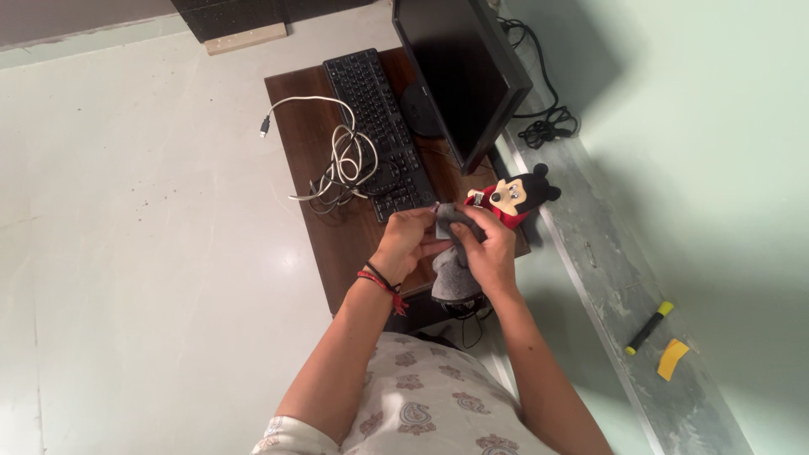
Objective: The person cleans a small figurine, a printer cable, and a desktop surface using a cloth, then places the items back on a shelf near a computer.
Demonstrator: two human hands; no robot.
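Observation:
Both my hands meet over the near right part of a small dark wooden desk (337, 244). My left hand (404, 244), with a red and black wrist thread, pinches the top edge of a grey cloth (452, 274). My right hand (487, 248) grips the same cloth, which hangs down between them. Just beyond my right hand a red and black plush mouse toy (514, 198) lies at the desk's right edge.
A black keyboard (377, 131), a tangled white cable (341, 160) and a black monitor (459, 72) sit on the desk. Black cables (548, 126) lie on a grey ledge (607, 278) at the right, with a yellow and black marker (649, 327) and a yellow piece (672, 358).

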